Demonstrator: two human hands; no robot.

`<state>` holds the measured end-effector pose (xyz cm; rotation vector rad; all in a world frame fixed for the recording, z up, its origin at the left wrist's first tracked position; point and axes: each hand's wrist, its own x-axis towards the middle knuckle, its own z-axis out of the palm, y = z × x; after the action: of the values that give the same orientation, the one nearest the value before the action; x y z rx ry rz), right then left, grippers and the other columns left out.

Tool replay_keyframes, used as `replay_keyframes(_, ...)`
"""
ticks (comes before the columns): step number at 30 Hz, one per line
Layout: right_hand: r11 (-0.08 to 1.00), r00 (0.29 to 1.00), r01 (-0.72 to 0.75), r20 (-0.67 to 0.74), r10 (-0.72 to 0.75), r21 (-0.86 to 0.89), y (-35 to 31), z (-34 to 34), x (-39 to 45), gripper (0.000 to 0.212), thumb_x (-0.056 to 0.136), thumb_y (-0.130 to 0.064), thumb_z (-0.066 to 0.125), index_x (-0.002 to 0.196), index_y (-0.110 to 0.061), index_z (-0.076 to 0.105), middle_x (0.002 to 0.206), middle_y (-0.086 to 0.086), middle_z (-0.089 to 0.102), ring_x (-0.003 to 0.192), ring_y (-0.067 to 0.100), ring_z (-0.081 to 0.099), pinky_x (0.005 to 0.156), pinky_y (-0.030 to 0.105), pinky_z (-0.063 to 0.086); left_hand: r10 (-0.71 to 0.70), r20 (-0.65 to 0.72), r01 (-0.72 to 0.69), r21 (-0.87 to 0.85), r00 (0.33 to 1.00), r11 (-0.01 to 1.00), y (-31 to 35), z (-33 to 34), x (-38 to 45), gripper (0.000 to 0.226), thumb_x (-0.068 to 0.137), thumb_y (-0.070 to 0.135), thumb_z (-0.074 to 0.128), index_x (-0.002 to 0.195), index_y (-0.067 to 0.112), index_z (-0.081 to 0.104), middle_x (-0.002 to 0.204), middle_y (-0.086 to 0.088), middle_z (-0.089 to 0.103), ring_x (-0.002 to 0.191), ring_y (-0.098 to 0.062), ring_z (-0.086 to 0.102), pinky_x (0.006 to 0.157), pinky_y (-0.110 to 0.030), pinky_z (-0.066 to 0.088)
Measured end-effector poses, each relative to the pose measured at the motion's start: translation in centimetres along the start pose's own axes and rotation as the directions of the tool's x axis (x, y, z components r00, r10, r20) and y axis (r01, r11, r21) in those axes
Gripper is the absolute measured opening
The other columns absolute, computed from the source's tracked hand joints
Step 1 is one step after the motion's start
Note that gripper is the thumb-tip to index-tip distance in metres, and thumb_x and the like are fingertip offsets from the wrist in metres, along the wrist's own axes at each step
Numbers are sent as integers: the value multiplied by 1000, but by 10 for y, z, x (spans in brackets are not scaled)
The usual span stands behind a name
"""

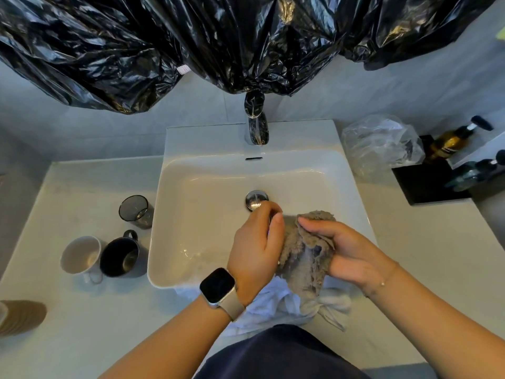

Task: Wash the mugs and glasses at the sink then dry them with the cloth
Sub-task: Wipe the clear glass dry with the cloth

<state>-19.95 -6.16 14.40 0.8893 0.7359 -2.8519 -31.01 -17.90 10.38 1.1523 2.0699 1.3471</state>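
— What can't you make out?
— Whatever the left hand (255, 242) grips: the hand and the cloth (306, 253) cover it almost wholly, so I can't name it.
— And the tap (257, 129)?
— Wrapped in black plastic (218, 42), which also hides the wall at the top of the frame.
— The edges?
— A brown ribbed thing (21, 317) is cut off at lower left, bottles (453, 140) at right are blurred.

no legible text or label — amber bottle (451, 143) print too blurred
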Motion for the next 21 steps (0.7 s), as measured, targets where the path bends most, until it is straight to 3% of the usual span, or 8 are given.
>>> replay_keyframes(4, 948, 978, 192, -30, -206, -255, -1, 0, 0, 34, 81, -7, 67, 114, 1, 68, 114, 26, 66, 105, 34, 64, 94, 46, 54, -53, 109, 60, -58, 993, 997, 4, -6, 13, 40, 95, 60, 27, 107, 30, 52, 84, 3, 62, 76, -12, 58, 69, -34, 47)
replay_keyframes(6, 657, 905, 333, 33, -425, -677, 3, 4, -4, 16, 77, -5, 76, 81, -21, 78, 77, 6, 74, 73, 19, 70, 63, 32, 59, -280, 274, 357, -289, 920, 888, 16, -13, 26, 53, 92, 68, 34, 106, 26, 62, 86, -3, 68, 74, -15, 61, 65, -33, 50)
replay_keyframes(8, 364, 852, 395, 189, -488, -843, 8, 5, -6, 25, 79, -8, 79, 79, -33, 75, 66, -5, 71, 57, 12, 67, 53, 26, 53, -381, 482, 592, -432, 789, 680, 23, -23, 32, 56, 93, 67, 39, 96, 21, 72, 77, -5, 68, 62, -16, 59, 51, -25, 43)
replay_keyframes(10, 323, 815, 457, 245, -525, -829, 12, 7, -6, 22, 79, -10, 80, 89, -29, 75, 72, 2, 72, 60, 18, 68, 54, 35, 57, -402, 485, 620, -473, 776, 626, 26, -26, 32, 58, 96, 60, 43, 102, 10, 71, 82, -16, 70, 63, -21, 63, 50, -24, 45)
replay_keyframes(14, 604, 881, 399, 106, -461, -690, 9, 15, -3, 21, 76, -14, 80, 97, -17, 77, 86, 13, 75, 77, 32, 72, 63, 38, 60, -375, 169, 403, -549, 912, 732, 24, -16, 21, 59, 90, 54, 48, 108, 0, 60, 99, -25, 67, 79, -30, 63, 65, -39, 52)
replay_keyframes(17, 985, 993, 113, 47, -108, -130, 0, 19, 2, 51, 73, -12, 73, 122, -1, 65, 112, 17, 68, 100, 27, 68, 87, 36, 56, -95, -32, 81, -294, 995, 952, 13, -13, 6, 41, 92, 54, 45, 100, 15, 55, 88, -13, 63, 80, -32, 60, 74, -51, 51)
replay_keyframes(19, 997, 998, 66, 13, -66, -35, -5, 18, 3, 58, 74, -11, 69, 129, 4, 58, 116, 20, 64, 101, 28, 65, 91, 36, 54, -4, -1, 4, -258, 1000, 966, 5, -14, 1, 41, 94, 54, 42, 108, 18, 53, 92, -7, 65, 85, -28, 63, 76, -50, 51)
replay_keyframes(21, 930, 982, 183, 15, -189, -318, -3, 20, -1, 38, 80, -6, 67, 115, 8, 65, 103, 21, 68, 89, 26, 67, 78, 35, 57, -43, 69, 64, -333, 997, 941, 4, -18, 4, 41, 93, 57, 43, 111, 22, 53, 95, -8, 66, 84, -30, 63, 72, -48, 53)
